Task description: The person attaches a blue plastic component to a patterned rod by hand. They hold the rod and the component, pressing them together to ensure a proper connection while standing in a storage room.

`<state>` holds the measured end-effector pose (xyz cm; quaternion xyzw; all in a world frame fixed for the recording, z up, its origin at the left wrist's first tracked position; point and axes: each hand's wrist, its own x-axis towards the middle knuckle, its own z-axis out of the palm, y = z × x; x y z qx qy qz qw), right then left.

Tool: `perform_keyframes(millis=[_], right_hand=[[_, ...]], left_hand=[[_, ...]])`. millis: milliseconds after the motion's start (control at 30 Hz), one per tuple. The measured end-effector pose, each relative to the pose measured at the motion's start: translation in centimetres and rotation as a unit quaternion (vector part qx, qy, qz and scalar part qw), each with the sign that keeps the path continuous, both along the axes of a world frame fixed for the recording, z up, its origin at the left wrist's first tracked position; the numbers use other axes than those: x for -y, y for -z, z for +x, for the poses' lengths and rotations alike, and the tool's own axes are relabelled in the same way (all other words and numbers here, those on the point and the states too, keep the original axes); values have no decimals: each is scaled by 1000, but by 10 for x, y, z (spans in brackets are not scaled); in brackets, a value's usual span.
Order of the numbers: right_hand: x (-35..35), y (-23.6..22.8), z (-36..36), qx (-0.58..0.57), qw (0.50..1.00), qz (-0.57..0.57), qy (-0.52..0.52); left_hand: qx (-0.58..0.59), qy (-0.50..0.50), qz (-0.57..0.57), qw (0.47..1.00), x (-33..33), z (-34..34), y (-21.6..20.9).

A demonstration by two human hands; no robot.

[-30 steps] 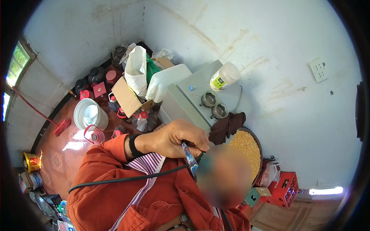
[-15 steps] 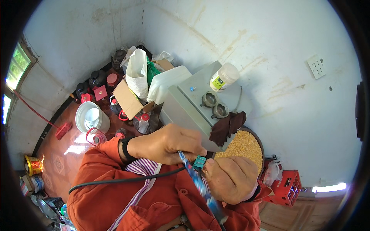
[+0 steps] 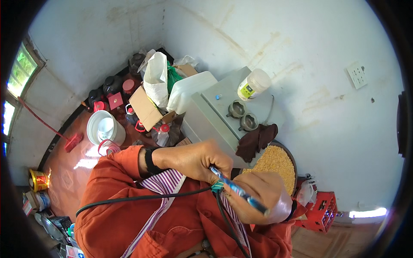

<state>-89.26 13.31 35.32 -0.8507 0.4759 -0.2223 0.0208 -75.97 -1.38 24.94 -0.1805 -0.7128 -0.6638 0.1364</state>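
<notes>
In front of my chest, both hands are close together. My left hand (image 3: 193, 161), with a black band on the wrist, is closed round one end of a slim blue patterned stick-like tool (image 3: 236, 189). Its other end points down and right, across my right hand (image 3: 262, 195); the tool's exact kind cannot be made out. The fingers of my right hand are closed on a small teal connector (image 3: 217, 186), partly hidden behind the tool. A black cable (image 3: 142, 198) runs to the connector from the left, and another stretch of cable hangs below it.
A grey cabinet (image 3: 215, 124) carries a white jar (image 3: 254, 84), two small round metal cups and a dark brown cloth (image 3: 257, 141). Beside it is a tub of yellow grain (image 3: 275, 165). A red crate (image 3: 323, 210) stands at right; a white bucket (image 3: 92, 129) and boxes at left.
The blue tool has swung from steeply downward to a flatter slant, now crossing in front of the right hand. The left hand has shifted slightly right. The connector is more covered.
</notes>
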Motion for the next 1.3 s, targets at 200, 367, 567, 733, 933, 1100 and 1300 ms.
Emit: perform_keyframes(millis=[200,367,567,733,933,1100,1300], right_hand=[[4,5,5,64,992,-66,82],[0,12,5,106,985,-84,111],[0,9,3,107,984,-91,110],[1,6,3,89,988,-82,93],[-1,4,2,39,993,-75,81],[4,-1,-6,65,996,-57,26],[8,6,-8,96,993,-74,0]], left_hand=[[34,-1,118,992,-1,-1,6],[65,81,240,965,4,1,11],[82,118,273,951,7,3,3],[109,82,220,966,8,5,6],[-6,-31,70,997,8,14,-4],[62,-4,94,994,8,23,-21],[54,-20,94,994,7,24,-17]])
